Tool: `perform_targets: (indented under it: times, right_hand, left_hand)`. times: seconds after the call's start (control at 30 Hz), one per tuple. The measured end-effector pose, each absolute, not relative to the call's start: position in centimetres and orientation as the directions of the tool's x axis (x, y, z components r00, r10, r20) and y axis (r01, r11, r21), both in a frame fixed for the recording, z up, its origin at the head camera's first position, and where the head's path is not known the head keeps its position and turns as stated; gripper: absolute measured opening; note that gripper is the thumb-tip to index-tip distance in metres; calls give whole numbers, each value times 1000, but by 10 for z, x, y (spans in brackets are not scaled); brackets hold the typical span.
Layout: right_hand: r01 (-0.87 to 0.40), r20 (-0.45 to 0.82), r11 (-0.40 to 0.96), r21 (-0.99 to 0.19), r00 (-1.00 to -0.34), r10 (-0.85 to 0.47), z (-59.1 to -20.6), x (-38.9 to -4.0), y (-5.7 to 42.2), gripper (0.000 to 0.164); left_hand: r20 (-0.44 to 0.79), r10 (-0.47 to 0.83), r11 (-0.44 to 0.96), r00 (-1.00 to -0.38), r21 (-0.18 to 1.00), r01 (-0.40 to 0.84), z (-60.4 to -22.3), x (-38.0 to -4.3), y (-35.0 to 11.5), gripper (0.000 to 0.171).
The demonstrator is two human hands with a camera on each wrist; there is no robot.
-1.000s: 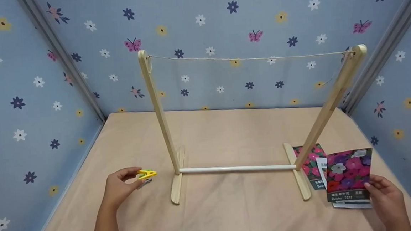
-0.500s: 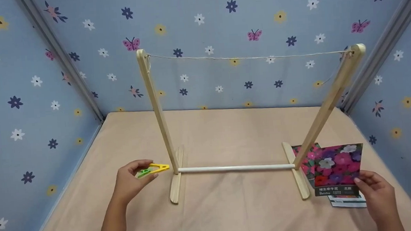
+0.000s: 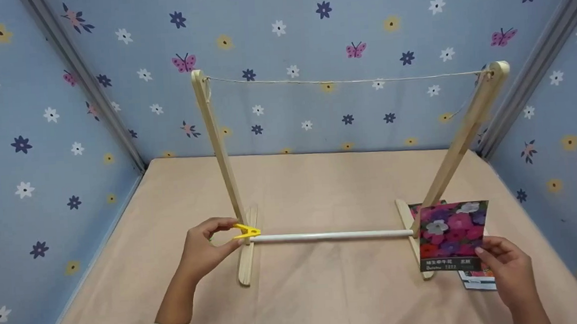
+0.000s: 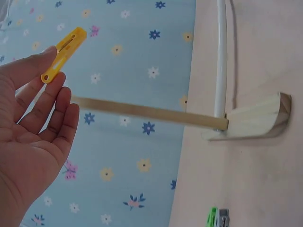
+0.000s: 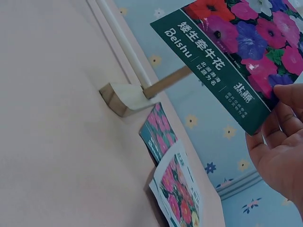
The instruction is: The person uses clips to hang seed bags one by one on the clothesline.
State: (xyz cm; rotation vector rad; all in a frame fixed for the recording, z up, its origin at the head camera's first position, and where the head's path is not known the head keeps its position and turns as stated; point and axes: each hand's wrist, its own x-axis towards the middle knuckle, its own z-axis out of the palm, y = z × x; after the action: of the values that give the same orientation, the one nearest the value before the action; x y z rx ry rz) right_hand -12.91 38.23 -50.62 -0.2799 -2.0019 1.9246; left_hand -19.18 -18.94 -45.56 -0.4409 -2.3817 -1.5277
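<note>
My left hand [image 3: 203, 250] pinches a yellow clothespin [image 3: 248, 231] by its handle ends, between thumb and fingertips. In the head view the clothespin overlaps the foot of the left wooden post [image 3: 220, 156]. In the left wrist view the clothespin [image 4: 71, 46] stands raised from the fingers, apart from the post. A seed packet [image 3: 451, 234] with pink, purple and white flowers is held up by my right hand [image 3: 511, 268], thumb on its front edge. The packet hides part of the right post's foot. Between the post tops runs a thin string [image 3: 313, 83] with nothing on it.
A white rod [image 3: 333, 236] joins the two wooden feet. More flower packets [image 5: 180, 189] lie overlapping on the cloth beside the right foot. A green clothespin [image 4: 211, 217] and a grey one [image 4: 224, 218] lie on the cloth. Flowered walls stand behind and at both sides.
My left hand has moved right and slightly up with the yellow clothespin. My right hand has lifted the packet off the others and brought it left, in front of the right post.
</note>
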Motion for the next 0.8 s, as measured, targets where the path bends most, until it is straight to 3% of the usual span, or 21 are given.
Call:
perform_targets:
  times: [0.37,0.8]
  right_hand:
    - [-49,96,166,-985,-953,289,-499,-133,364,15]
    - [-100,220,446,-890,-949,227,-484,-136,352,22]
  left_hand:
    - [400,136,383,-907,823,420,-443,-193,-167,35]
    - [538,200,353,-819,740,572,-415,-202,-138,34]
